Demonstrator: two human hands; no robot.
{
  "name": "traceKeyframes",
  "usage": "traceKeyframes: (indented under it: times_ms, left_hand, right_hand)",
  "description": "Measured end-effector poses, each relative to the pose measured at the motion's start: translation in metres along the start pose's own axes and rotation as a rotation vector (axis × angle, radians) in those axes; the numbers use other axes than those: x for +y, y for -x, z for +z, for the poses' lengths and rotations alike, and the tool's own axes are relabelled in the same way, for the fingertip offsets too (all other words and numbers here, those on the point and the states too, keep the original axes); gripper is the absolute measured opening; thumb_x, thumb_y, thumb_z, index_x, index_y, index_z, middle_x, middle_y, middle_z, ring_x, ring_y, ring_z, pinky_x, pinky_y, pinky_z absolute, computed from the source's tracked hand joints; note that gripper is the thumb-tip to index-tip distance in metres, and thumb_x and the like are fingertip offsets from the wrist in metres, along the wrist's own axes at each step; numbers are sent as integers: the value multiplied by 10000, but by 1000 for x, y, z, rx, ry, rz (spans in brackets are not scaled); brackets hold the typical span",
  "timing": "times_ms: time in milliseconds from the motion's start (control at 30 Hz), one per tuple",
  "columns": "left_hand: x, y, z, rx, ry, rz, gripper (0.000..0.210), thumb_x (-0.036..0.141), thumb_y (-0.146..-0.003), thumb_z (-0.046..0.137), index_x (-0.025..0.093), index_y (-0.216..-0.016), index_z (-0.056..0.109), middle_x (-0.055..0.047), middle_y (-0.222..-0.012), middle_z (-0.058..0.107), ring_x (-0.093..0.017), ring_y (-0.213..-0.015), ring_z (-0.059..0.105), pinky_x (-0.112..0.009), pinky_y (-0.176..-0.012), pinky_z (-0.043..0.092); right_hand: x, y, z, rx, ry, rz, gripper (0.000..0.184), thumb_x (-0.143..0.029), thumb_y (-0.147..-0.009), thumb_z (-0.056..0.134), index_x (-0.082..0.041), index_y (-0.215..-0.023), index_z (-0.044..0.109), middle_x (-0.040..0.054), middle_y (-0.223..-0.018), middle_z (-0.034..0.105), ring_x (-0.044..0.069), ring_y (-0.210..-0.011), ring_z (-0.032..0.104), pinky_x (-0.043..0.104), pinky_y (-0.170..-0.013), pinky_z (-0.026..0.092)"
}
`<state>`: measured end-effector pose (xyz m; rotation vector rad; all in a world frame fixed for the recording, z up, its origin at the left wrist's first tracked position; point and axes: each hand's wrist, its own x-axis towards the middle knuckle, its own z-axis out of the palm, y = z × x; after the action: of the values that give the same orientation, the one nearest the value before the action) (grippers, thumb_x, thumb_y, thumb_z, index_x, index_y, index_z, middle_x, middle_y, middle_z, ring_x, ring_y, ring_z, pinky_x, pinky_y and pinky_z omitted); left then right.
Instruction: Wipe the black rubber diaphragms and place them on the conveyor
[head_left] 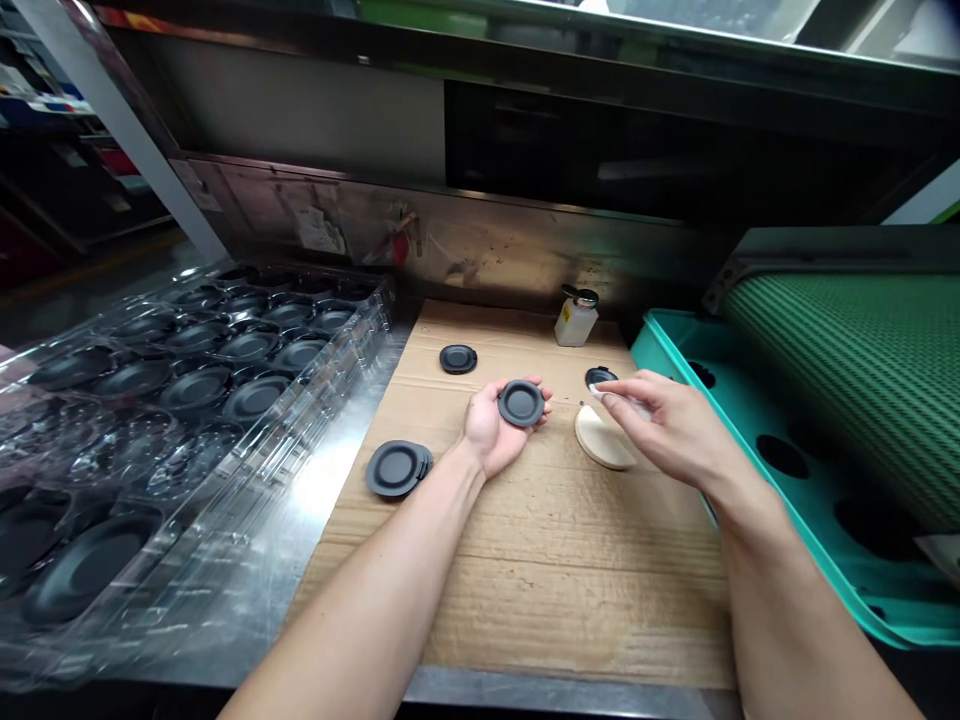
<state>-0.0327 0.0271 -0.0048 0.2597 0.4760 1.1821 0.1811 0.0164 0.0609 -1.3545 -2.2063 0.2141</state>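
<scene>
My left hand [501, 430] lies palm up over the cardboard, its fingers curled around a black round plastic lid [521, 402] with a raised rim. To the right, my right hand [664, 415] is closed in a pinch on a small white piece [598, 392], perhaps cloth or paper. Under and beside those fingertips are another black lid [601, 376], partly covered, and a cream-coloured round disc [600, 440]. One more black lid [458, 358] lies farther back. Near my left forearm are overlapping black lids [396, 470].
Clear plastic trays [322, 420] with several black round parts stand left on the metal table. A small white bottle [576, 320] with a metal top stands at the back of the cardboard sheet [555, 580]. Right are a teal bin [795, 540] and a green conveyor belt [862, 370].
</scene>
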Motion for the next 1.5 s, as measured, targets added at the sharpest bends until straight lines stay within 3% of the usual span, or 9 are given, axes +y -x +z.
traceKeyframes:
  times_ms: [100,200,267,400,500,667,800,1133,1500]
  left_hand:
    - [2,1,0,3,9,-7,355,288,-859,415,64,-967,668,-179,-899,680,-226,-732,632,-332,-683,481]
    - [2,1,0,4,8,3,354,289,-854,418,70,-974,669,-178,-907,682,-229,-741,632,-333,-677,481]
    - [2,1,0,2,13,10,347,289,-851,422,77,-971,668,-180,-911,684,-229,-740,633,-333,-671,481]
    - [4,0,-1,13,40,33,329,291,-854,432,88,-975,660,-192,-970,684,-232,-752,643,-330,-659,486]
    - [4,0,0,51,52,70,324,290,-873,432,97,-1024,645,-197,-1050,676,-244,-805,658,-330,-659,497]
    - [-1,3,7,22,32,75,307,291,-921,423,115,-1064,631,-162,-1110,672,-246,-923,661,-361,-775,531]
    - [-5,9,11,-86,-3,39,319,311,-945,418,120,-1070,641,-145,-1116,677,-247,-1007,649,-379,-905,514]
    - [-4,12,6,5,-40,38,343,296,-967,384,107,-1113,630,-152,-1130,680,-252,-1052,645,-403,-948,507]
    - [-1,4,3,30,-79,69,377,307,-977,372,76,-1148,615,-175,-1206,645,-259,-1128,613,-405,-1002,477]
  right_hand:
    - [28,7,-8,-86,182,104,195,-364,-864,569,-272,-865,740,37,-791,690,204,-687,623,317,-597,434]
    - [42,16,-2,-157,340,139,225,-387,-824,600,-257,-680,714,37,-552,608,185,-485,537,303,-485,348]
    - [41,19,7,-130,370,132,241,-441,-824,600,-249,-739,719,57,-613,633,200,-521,564,305,-491,349]
    - [26,18,23,-158,292,42,423,-488,-776,669,-243,-1119,642,93,-951,684,245,-764,641,310,-579,414]
    - [11,13,32,-150,221,8,406,-389,-785,685,-235,-1150,597,86,-950,665,237,-778,629,314,-623,435]
    - [-36,5,56,158,-12,-42,369,-355,-890,588,-262,-1246,560,115,-1065,583,278,-965,547,429,-829,443]
    - [-62,2,76,135,74,-78,290,-322,-920,526,-278,-1199,592,120,-1081,542,284,-952,487,451,-829,408]
    - [-67,5,87,191,203,-60,328,-189,-902,470,-224,-1214,566,155,-1072,526,273,-889,429,412,-763,387]
    - [-76,9,89,81,291,-4,352,-197,-909,454,-193,-1248,551,129,-1018,533,252,-887,432,379,-774,369]
